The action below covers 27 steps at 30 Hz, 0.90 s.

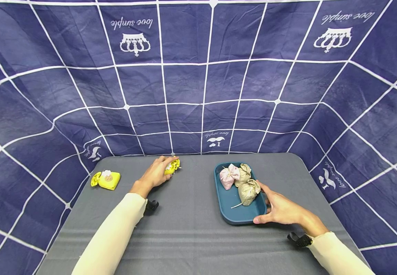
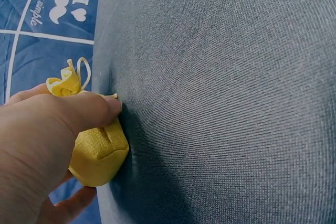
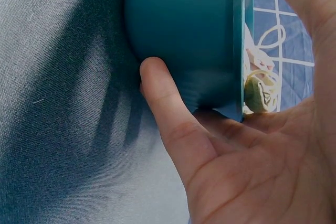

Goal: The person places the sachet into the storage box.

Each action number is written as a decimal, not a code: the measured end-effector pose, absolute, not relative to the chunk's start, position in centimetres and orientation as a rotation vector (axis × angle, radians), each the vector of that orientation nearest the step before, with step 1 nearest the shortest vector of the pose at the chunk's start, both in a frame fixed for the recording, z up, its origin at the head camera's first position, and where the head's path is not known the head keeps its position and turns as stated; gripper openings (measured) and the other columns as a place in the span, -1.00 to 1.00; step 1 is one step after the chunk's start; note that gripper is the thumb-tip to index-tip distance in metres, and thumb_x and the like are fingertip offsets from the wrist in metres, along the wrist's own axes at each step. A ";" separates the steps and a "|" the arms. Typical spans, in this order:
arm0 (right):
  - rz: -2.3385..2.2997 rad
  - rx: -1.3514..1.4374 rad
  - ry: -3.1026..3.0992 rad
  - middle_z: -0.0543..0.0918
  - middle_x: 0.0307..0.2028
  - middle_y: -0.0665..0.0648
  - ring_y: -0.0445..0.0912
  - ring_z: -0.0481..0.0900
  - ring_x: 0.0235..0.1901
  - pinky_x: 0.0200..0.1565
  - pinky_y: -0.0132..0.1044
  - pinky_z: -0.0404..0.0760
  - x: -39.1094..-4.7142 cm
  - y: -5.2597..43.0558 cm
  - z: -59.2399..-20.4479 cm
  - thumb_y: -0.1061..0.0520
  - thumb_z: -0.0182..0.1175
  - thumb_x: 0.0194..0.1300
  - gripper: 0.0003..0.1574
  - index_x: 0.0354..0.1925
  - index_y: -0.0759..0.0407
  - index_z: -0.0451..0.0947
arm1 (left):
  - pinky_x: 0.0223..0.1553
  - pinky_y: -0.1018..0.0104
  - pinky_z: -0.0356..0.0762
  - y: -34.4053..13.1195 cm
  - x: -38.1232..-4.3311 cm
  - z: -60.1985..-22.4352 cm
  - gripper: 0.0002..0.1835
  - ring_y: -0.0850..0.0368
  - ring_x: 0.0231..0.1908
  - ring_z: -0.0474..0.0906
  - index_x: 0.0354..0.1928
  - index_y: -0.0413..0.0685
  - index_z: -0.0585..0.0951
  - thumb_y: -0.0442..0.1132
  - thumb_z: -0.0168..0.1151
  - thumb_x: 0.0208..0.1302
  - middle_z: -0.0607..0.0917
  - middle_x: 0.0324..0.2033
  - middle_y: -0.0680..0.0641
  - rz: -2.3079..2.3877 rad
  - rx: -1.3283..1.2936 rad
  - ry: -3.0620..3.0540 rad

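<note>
My left hand [image 1: 155,172] pinches a small yellow cloth sachet [image 1: 171,167] near the back edge of the table. In the left wrist view the thumb presses its side below the gathered neck, and a thin cord [image 2: 84,72] sticks up. My right hand [image 1: 282,208] holds the near right corner of a teal tray [image 1: 224,198], thumb on the near wall and fingers along the right side. Inside the tray lie a pale pink sachet [image 1: 228,175] and two beige sachets, one behind [image 1: 243,173] and one in front [image 1: 248,193]. The right wrist view shows the tray's outer wall [image 3: 184,30] beside the thumb.
Another yellow sachet [image 1: 109,180] with a white flower lies at the left on the grey tabletop [image 1: 191,236]. Blue cloth [image 1: 188,84] with white grid lines hangs behind the table and along both sides.
</note>
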State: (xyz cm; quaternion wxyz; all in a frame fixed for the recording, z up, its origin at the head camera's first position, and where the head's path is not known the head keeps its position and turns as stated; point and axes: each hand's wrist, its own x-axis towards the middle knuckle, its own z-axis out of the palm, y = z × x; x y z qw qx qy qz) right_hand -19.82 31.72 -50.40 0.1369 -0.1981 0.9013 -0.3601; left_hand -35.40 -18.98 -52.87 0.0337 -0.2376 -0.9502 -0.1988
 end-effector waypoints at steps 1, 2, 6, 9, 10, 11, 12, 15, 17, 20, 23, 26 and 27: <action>-1.038 -0.572 2.611 0.71 0.36 0.53 0.01 0.89 0.09 0.06 -0.29 0.79 -19.9 31.7 -50.4 -0.18 0.84 0.16 0.79 0.85 0.39 -0.13 | 0.35 -0.47 0.69 -19.0 -35.4 -52.8 -0.11 -0.47 0.36 0.67 0.70 0.08 0.52 -0.42 0.61 0.37 0.67 0.41 -0.40 -0.605 -0.730 -2.921; -1.035 -0.569 2.613 0.71 0.37 0.53 0.01 0.89 0.09 0.06 -0.29 0.79 -19.9 31.7 -50.5 -0.19 0.84 0.16 0.80 0.85 0.39 -0.13 | 0.34 -0.47 0.70 -19.0 -35.3 -52.8 -0.11 -0.47 0.36 0.67 0.69 0.09 0.53 -0.41 0.62 0.37 0.68 0.40 -0.39 -0.601 -0.725 -2.922; -1.024 -0.579 2.624 0.71 0.35 0.53 0.00 0.88 0.06 0.05 -0.28 0.78 -19.9 31.7 -50.4 -0.18 0.84 0.15 0.79 0.85 0.40 -0.12 | 0.30 -0.45 0.73 -19.0 -35.3 -52.7 -0.15 -0.44 0.36 0.68 0.66 0.12 0.56 -0.38 0.64 0.36 0.70 0.37 -0.37 -0.592 -0.696 -2.925; -1.024 -0.589 2.626 0.74 0.31 0.50 -0.02 0.87 0.02 0.02 -0.29 0.77 -19.9 31.6 -50.4 -0.17 0.84 0.15 0.79 0.85 0.40 -0.12 | 0.26 -0.44 0.74 -19.0 -35.3 -52.8 -0.19 -0.42 0.32 0.70 0.61 0.12 0.59 -0.35 0.66 0.36 0.73 0.31 -0.34 -0.576 -0.681 -2.913; -1.032 -0.596 2.621 0.75 0.29 0.50 -0.03 0.87 0.02 0.02 -0.29 0.77 -19.9 31.6 -50.3 -0.16 0.84 0.16 0.79 0.85 0.41 -0.12 | 0.26 -0.43 0.74 -19.0 -35.3 -52.8 -0.21 -0.42 0.31 0.71 0.59 0.12 0.60 -0.34 0.67 0.36 0.74 0.29 -0.34 -0.570 -0.676 -2.905; -1.040 -0.601 2.616 0.76 0.28 0.49 -0.03 0.87 0.02 0.01 -0.29 0.77 -19.9 31.5 -50.3 -0.15 0.84 0.16 0.78 0.84 0.42 -0.13 | 0.25 -0.42 0.75 -19.1 -35.3 -52.8 -0.22 -0.41 0.30 0.73 0.57 0.12 0.61 -0.33 0.67 0.35 0.75 0.27 -0.34 -0.562 -0.673 -2.894; -1.049 -0.599 2.609 0.76 0.28 0.49 -0.02 0.88 0.02 0.02 -0.29 0.77 -19.9 31.5 -50.3 -0.15 0.84 0.16 0.79 0.85 0.42 -0.13 | 0.25 -0.42 0.74 -19.1 -35.3 -52.8 -0.24 -0.41 0.28 0.73 0.56 0.12 0.62 -0.32 0.68 0.35 0.76 0.25 -0.33 -0.555 -0.671 -2.885; -1.073 -0.602 2.591 0.76 0.29 0.50 0.01 0.89 0.06 0.03 -0.28 0.79 -19.8 31.5 -50.2 -0.12 0.84 0.18 0.79 0.85 0.43 -0.15 | 0.27 -0.40 0.74 -19.2 -35.2 -52.8 -0.27 -0.39 0.27 0.75 0.53 0.14 0.64 -0.30 0.70 0.35 0.77 0.22 -0.31 -0.552 -0.661 -2.871; -1.069 -0.603 2.592 0.77 0.28 0.49 0.00 0.88 0.05 0.03 -0.28 0.79 -19.8 31.5 -50.2 -0.13 0.84 0.18 0.78 0.84 0.43 -0.15 | 0.27 -0.38 0.74 -19.2 -35.1 -52.7 -0.28 -0.38 0.27 0.76 0.51 0.15 0.65 -0.29 0.70 0.35 0.78 0.20 -0.29 -0.554 -0.658 -2.866; -1.053 -0.599 2.600 0.78 0.26 0.46 -0.03 0.88 0.04 0.03 -0.29 0.78 -19.8 31.5 -50.1 -0.14 0.84 0.17 0.78 0.84 0.43 -0.14 | 0.26 -0.37 0.74 -19.2 -34.9 -52.6 -0.31 -0.35 0.26 0.77 0.49 0.13 0.66 -0.30 0.70 0.35 0.79 0.19 -0.28 -0.557 -0.663 -2.855; -1.043 -0.595 2.609 0.77 0.27 0.47 -0.03 0.88 0.04 0.05 -0.29 0.77 -19.7 31.4 -50.0 -0.14 0.84 0.16 0.78 0.84 0.42 -0.13 | 0.27 -0.37 0.73 -19.2 -34.7 -52.6 -0.32 -0.35 0.26 0.77 0.47 0.10 0.66 -0.30 0.69 0.36 0.80 0.19 -0.27 -0.563 -0.669 -2.841; -1.049 -0.606 2.613 0.75 0.32 0.50 -0.01 0.88 0.07 0.06 -0.27 0.78 -19.6 31.4 -49.9 -0.15 0.84 0.17 0.78 0.84 0.43 -0.13 | 0.26 -0.38 0.74 -19.1 -34.5 -52.4 -0.33 -0.36 0.26 0.78 0.45 0.09 0.67 -0.31 0.70 0.35 0.81 0.19 -0.27 -0.578 -0.658 -2.829; -1.046 -0.606 2.619 0.76 0.30 0.49 0.00 0.87 0.06 0.06 -0.27 0.78 -19.5 31.4 -49.9 -0.15 0.84 0.16 0.78 0.84 0.43 -0.12 | 0.26 -0.39 0.74 -19.1 -34.4 -52.3 -0.33 -0.36 0.26 0.78 0.45 0.09 0.67 -0.31 0.70 0.34 0.81 0.19 -0.27 -0.587 -0.652 -2.826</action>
